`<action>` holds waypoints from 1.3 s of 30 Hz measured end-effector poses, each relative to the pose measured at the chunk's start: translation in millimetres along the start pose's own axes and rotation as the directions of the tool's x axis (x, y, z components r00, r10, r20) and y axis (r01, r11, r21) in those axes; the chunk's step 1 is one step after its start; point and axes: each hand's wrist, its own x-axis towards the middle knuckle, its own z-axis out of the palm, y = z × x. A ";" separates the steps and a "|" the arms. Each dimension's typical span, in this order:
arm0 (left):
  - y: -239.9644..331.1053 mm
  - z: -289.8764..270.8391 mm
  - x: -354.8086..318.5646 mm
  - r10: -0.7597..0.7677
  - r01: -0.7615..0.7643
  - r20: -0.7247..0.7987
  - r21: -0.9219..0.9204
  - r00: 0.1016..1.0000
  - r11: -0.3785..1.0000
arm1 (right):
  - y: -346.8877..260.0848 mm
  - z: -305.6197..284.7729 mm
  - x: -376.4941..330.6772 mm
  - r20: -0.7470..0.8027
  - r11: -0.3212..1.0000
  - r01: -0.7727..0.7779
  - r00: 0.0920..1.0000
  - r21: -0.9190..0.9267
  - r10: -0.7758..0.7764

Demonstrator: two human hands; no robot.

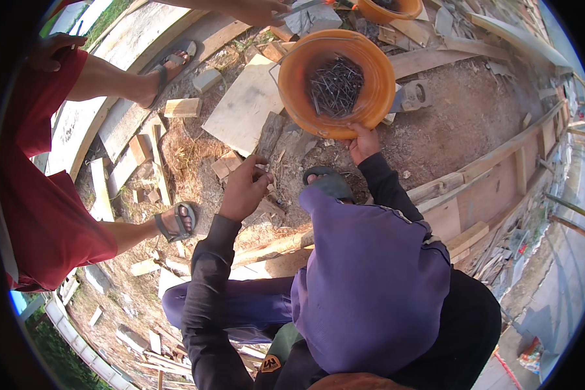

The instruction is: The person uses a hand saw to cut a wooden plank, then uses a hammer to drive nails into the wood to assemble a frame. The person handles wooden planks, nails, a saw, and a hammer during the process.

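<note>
My right hand point(364, 144) grips the near rim of an orange bucket point(290, 97), its thumb over the edge. The bucket tilts toward me, and a heap of loose dark nails point(336, 86) lies in its bottom. Lower and to the left, my left hand point(244, 190) is raised above the ground, apart from the bucket. Its fingers are curled together; anything between them is too small to make out. A flat pale board point(246, 107) lies just beyond it, with a dark wood piece point(270, 134) at the board's edge.
Another person in red shorts point(52, 214) and sandals stands at left, one hand point(257, 10) reaching across the top. Beside the bucket lies a hand saw point(414, 95). Wood offcuts point(183, 108) litter the dirt. Long timber formwork point(481, 170) runs along the right. A second orange bucket point(389, 11) stands farther off.
</note>
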 end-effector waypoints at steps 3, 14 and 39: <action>33.6 20.1 27.0 -0.002 0.002 0.101 -0.002 0.995 1.000 | -2.7 2.8 -0.9 0.001 1.000 -0.005 1.000 0.008 0.005; 71.6 63.6 121.5 0.421 -0.403 -0.089 0.167 0.903 0.900 | -2.0 8.5 -5.7 -0.047 0.999 -0.036 0.998 0.016 0.036; 49.1 75.8 263.0 0.447 -0.318 0.019 0.729 0.894 0.605 | 5.0 6.2 -4.0 -0.009 0.999 -0.010 1.000 -0.045 0.009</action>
